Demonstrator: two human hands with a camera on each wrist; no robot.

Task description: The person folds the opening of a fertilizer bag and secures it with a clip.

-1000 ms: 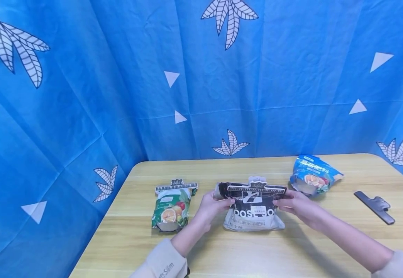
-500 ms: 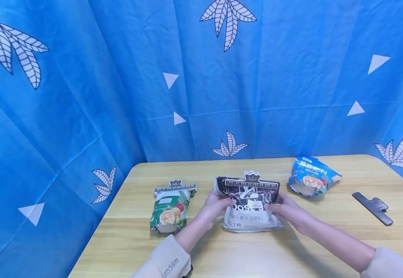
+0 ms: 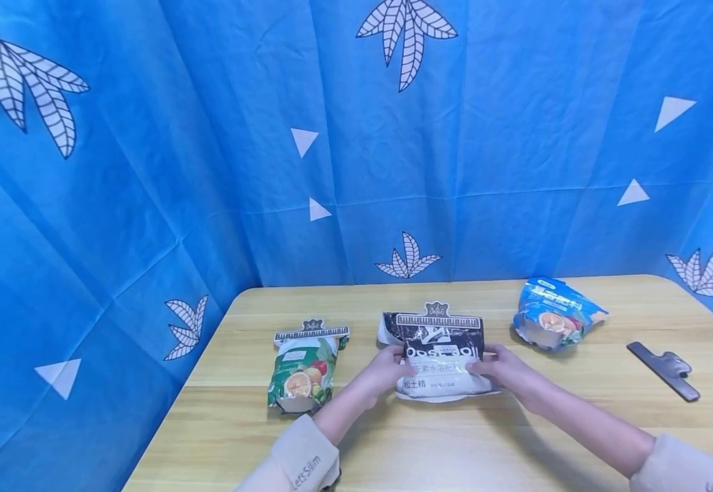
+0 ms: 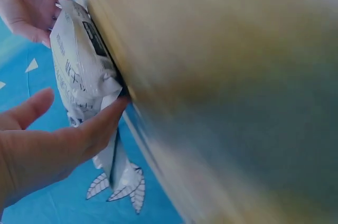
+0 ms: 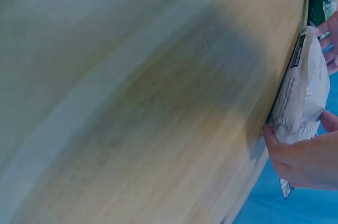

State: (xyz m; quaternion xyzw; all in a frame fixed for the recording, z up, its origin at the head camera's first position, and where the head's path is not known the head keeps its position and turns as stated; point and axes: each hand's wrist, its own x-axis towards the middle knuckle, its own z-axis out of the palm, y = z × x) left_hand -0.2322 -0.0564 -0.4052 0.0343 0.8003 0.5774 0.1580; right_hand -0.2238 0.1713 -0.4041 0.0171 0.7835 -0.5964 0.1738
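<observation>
A black and white plastic bag lies on the table between both hands, white lower part toward the person. A clip with a piano-key pattern is on its dark top edge; part of the bag sticks out left of the clip. The left hand is at the bag's left side. In the left wrist view, the straight fingers of the left hand reach the bag's edge near the tabletop, thumb lifted apart. The right hand is at the right side, its extended fingers low against the bag in the right wrist view.
To the left lies a green fruit-print bag with a similar piano-key clip on top. A blue bag lies at the back right. Near the right side is a loose black clip on the wooden table.
The black and white bag has tilted back and settled flatter, showing more of its white front. Both hands have moved down along its sides, and their grip has loosened.
</observation>
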